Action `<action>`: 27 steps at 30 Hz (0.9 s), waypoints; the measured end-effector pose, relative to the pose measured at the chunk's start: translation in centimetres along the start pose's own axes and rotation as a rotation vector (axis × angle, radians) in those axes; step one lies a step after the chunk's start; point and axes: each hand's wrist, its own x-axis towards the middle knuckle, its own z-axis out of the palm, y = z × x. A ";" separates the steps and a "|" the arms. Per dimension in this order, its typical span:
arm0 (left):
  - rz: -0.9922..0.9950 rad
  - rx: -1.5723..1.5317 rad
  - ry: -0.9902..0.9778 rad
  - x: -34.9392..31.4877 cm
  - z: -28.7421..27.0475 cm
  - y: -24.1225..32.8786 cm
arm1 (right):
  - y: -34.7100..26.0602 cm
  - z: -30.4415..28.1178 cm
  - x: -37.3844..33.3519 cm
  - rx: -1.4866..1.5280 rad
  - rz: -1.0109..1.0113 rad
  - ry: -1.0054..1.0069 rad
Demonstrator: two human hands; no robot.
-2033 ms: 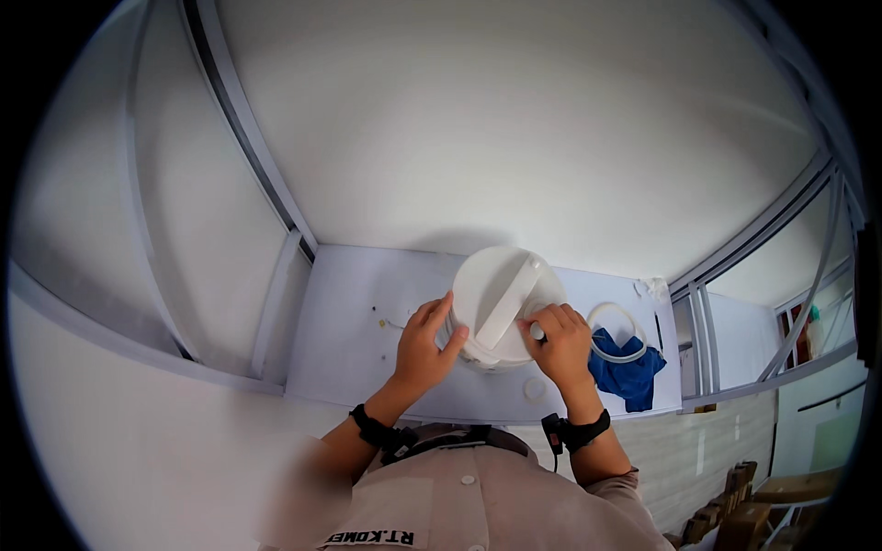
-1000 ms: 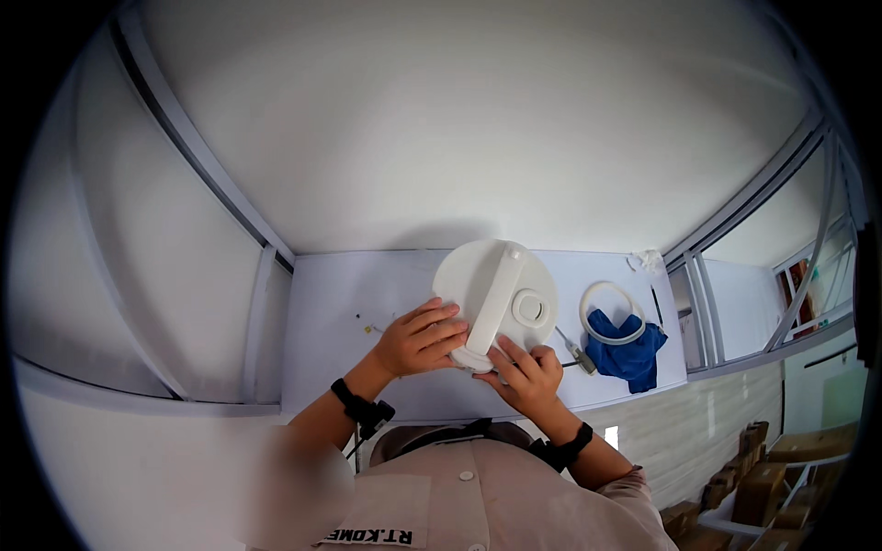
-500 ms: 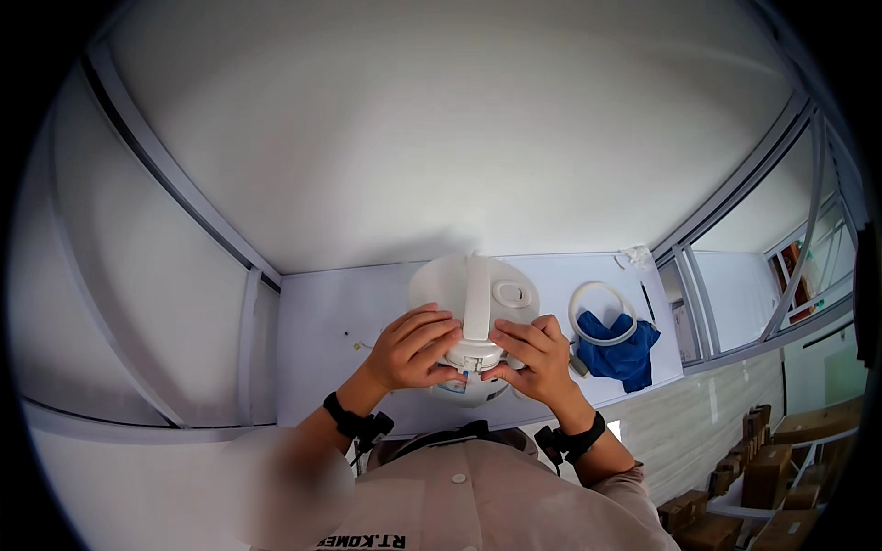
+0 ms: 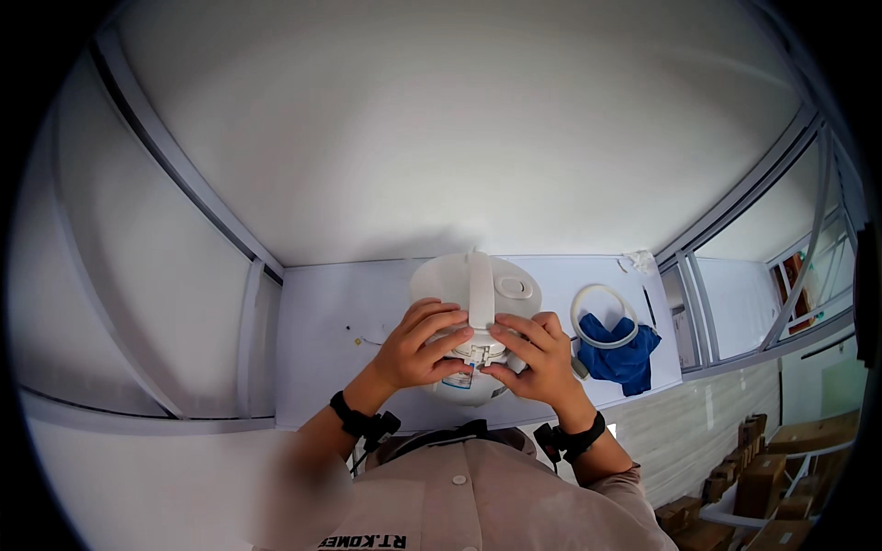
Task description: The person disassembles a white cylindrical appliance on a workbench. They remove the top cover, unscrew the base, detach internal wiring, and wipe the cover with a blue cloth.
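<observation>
A white rice cooker (image 4: 444, 273) with a domed lid stands on the table in front of me. A broad carrying handle (image 4: 480, 285) runs over its top, and a round steam vent (image 4: 514, 287) sits at the right of the lid. At the near end of the handle, the latch area shows small exposed parts. My left hand (image 4: 423, 347) grips the left of this front part, fingers on top and thumb below. On the other side my right hand (image 4: 537, 354) grips it the same way. The fingertips hide some of the latch.
Right of the cooker lie a white ring (image 4: 575, 308) and a crumpled blue cloth (image 4: 625, 365). A thin dark stick (image 4: 650, 308) and a crumpled white scrap (image 4: 640, 261) are near the table's right end. Small bits (image 4: 358, 341) lie at left. Cardboard boxes (image 4: 761, 482) stand beyond at right.
Both hands have shifted slightly at the cooker's front. More of the latch parts and the label below now show between my thumbs. The whole view has moved a little.
</observation>
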 end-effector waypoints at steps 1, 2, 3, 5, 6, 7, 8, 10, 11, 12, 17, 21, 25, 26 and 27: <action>-0.001 -0.011 0.005 -0.1 0.1 0.0 | 0.1 0.2 -0.2 -0.007 -0.013 0.008; -0.003 -0.022 0.010 -0.1 0.2 0.1 | 0.2 0.3 -0.3 -0.014 -0.026 0.015; -0.024 -0.028 -0.005 0.1 0.1 0.3 | 0.3 0.4 -0.4 -0.014 -0.031 0.025; -0.065 -0.039 -0.036 0.6 -0.1 0.8 | 0.2 0.6 -0.6 -0.015 -0.041 0.045; -0.071 -0.026 -0.033 0.5 0.0 0.8 | 0.2 0.7 -0.6 -0.017 -0.040 0.052; -0.077 -0.014 -0.029 0.4 0.2 0.7 | 0.3 0.9 -0.7 -0.021 -0.040 0.058; -0.083 -0.001 -0.025 0.3 0.4 0.6 | 0.3 0.9 -0.7 -0.024 -0.039 0.065; -0.083 0.003 0.006 0.0 0.7 0.4 | 0.5 0.9 -0.6 -0.033 -0.050 0.055; -0.083 0.005 0.021 -0.1 0.9 0.3 | 0.6 0.8 -0.5 -0.037 -0.055 0.050; -0.081 0.010 0.040 -0.2 1.1 0.2 | 0.7 1.0 -0.6 -0.041 -0.062 0.053; -0.074 0.064 0.090 -0.6 1.6 0.2 | 0.9 1.6 -1.0 -0.070 -0.071 0.052; -0.021 0.090 0.085 0.3 1.2 0.4 | 1.1 1.6 -1.4 -0.089 -0.076 0.059; 0.031 0.110 0.092 0.7 0.6 0.2 | 1.5 1.9 -1.7 -0.105 -0.123 0.064; 0.036 0.100 0.092 0.8 0.6 0.2 | 1.6 2.0 -1.8 -0.112 -0.139 0.073; 0.030 0.096 0.088 0.8 0.6 0.3 | 1.7 2.0 -1.9 -0.115 -0.148 0.069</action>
